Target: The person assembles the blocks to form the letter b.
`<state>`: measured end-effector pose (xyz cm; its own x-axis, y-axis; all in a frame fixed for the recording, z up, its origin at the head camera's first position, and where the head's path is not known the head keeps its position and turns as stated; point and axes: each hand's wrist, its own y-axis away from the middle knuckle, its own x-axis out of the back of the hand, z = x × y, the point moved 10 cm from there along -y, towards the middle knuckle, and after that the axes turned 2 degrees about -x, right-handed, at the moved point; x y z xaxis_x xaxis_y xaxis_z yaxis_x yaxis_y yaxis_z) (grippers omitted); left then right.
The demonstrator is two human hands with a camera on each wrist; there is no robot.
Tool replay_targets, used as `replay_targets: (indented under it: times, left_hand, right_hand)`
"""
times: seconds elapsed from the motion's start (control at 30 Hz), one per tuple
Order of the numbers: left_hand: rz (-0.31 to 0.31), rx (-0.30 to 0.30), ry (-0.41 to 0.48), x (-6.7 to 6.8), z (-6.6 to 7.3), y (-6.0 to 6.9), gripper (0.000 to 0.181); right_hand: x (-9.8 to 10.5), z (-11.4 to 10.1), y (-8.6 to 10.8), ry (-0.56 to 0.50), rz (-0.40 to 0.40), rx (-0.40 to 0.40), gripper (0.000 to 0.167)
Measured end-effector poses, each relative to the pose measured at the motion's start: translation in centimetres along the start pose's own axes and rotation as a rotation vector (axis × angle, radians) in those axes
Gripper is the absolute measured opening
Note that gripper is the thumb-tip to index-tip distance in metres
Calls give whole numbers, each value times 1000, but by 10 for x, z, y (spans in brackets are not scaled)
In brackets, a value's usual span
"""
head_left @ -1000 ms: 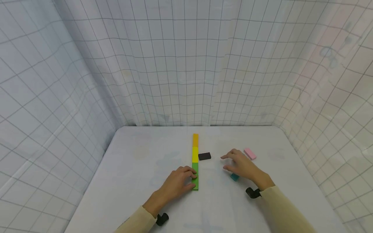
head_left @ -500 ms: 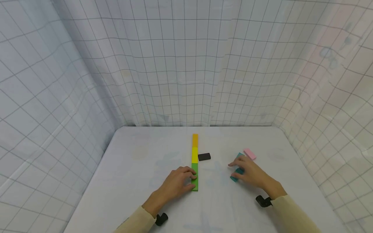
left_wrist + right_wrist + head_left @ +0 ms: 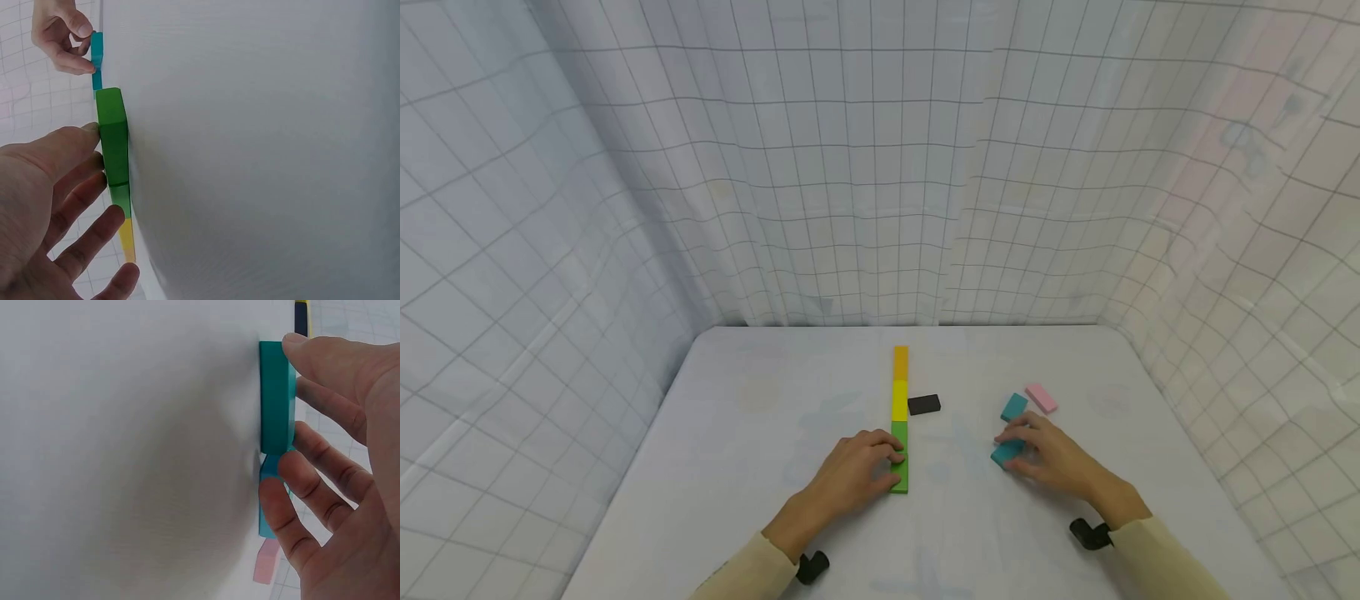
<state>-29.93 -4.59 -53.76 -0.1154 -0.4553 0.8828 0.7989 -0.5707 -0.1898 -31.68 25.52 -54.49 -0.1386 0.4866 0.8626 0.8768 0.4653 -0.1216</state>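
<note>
Two green blocks [image 3: 900, 472] lie end to end with a yellow block [image 3: 900, 400] and an orange block [image 3: 901, 363], forming a straight row. My left hand [image 3: 853, 475] rests on the green blocks, thumb and fingers loosely bent and touching them in the left wrist view. On the right, my right hand [image 3: 1054, 458] has thumb and fingers around a teal block [image 3: 275, 397] lying on the table and pinches it. Just beyond that is a second teal block [image 3: 1014, 407], partly behind the fingers in the right wrist view.
A black block [image 3: 924, 405] lies crosswise beside the yellow block. Near the second teal block lies a pink block [image 3: 1041, 397]. The white table [image 3: 760, 375] is bordered by white gridded curtains [image 3: 880, 183] at the back and sides.
My right hand has moved right and towards me, from above the table to the nearer teal block, and its fingers have come in around it. The left hand stays put.
</note>
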Motion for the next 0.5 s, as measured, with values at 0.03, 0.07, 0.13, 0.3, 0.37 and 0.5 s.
replay_targets:
  times: [0.03, 0.07, 0.13, 0.3, 0.37, 0.5]
  left_hand:
    - [0, 0, 5, 0, 0, 0, 23]
    - [-2, 2, 12, 0, -1, 0, 23]
    - [-9, 7, 34, -1, -2, 0, 24]
    - [-7, 19, 76, -2, -5, 1, 24]
    - [-4, 31, 90, -2, -7, 1, 25]
    - [3, 48, 117, -4, -12, 2, 28]
  right_hand:
    - [0, 0, 1, 2, 4, -1, 33]
    - [0, 0, 2, 4, 7, 0, 33]
    - [0, 0, 4, 2, 14, -3, 34]
    - [-1, -2, 6, 6, 25, 26, 37]
    - [-2, -4, 5, 9, 30, 46, 36]
    - [-2, -7, 5, -4, 42, 81, 36]
